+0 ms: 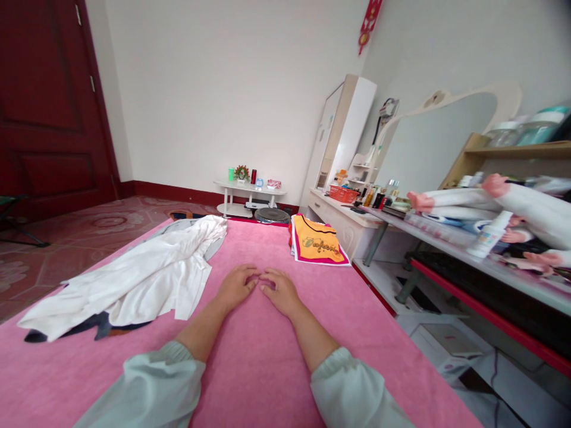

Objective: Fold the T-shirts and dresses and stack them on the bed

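Note:
Both of my hands are over the middle of a pink-covered table (254, 368), fingertips close together. My left hand (238, 286) has its fingers curved and apart, with nothing in it. Mirroring it, my right hand (281, 290) is also empty, thumb and fingers loosely bent. To the left lies a spread white garment (156, 276) on top of darker clothes (102, 324). Beyond my right hand sits a stack of folded clothes, a yellow printed shirt (317, 239) uppermost.
A small white side table (250, 189) with a flower pot (241, 172) stands by the far wall. Along the right run a white dresser (343, 208) with a mirror (437, 137) and a cluttered shelf desk (428, 238). A dark red door (49, 107) is at left.

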`<state>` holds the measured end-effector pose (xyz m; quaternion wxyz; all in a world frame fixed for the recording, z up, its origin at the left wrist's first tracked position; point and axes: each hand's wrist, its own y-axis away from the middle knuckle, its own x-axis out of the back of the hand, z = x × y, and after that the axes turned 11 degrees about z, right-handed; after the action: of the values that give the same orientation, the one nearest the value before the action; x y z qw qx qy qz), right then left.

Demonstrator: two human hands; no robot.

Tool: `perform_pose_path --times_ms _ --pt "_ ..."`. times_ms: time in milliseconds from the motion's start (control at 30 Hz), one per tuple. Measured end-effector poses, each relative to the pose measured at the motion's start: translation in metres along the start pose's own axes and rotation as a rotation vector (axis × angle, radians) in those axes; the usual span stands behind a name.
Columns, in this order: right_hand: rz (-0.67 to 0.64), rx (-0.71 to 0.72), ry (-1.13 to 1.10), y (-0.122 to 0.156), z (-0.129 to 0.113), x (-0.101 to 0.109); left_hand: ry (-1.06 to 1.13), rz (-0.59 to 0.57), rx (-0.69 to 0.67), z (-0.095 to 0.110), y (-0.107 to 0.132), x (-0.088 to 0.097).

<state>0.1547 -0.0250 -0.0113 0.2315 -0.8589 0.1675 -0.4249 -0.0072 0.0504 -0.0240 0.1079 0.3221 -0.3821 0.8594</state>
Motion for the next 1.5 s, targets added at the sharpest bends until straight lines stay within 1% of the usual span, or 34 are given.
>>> perform_pose_path --times_ms 433,800,1167,1500 --pt "-0.001 0.006 0.000 -0.0001 0.0053 -0.0032 0.011 -0.008 -0.007 -0.0036 -0.0004 -0.0011" --pt "-0.009 0.007 -0.003 -0.0001 0.0034 -0.0006 0.018 -0.024 -0.006 -0.0056 -0.0015 -0.0015" --pt "-0.009 0.007 -0.006 0.0006 0.0018 0.0002 0.012 -0.002 -0.040 -0.0066 -0.0002 -0.0024" --pt "-0.019 0.001 0.000 0.0004 0.0000 0.0013 0.017 0.004 -0.038 -0.0056 0.0008 -0.0016"
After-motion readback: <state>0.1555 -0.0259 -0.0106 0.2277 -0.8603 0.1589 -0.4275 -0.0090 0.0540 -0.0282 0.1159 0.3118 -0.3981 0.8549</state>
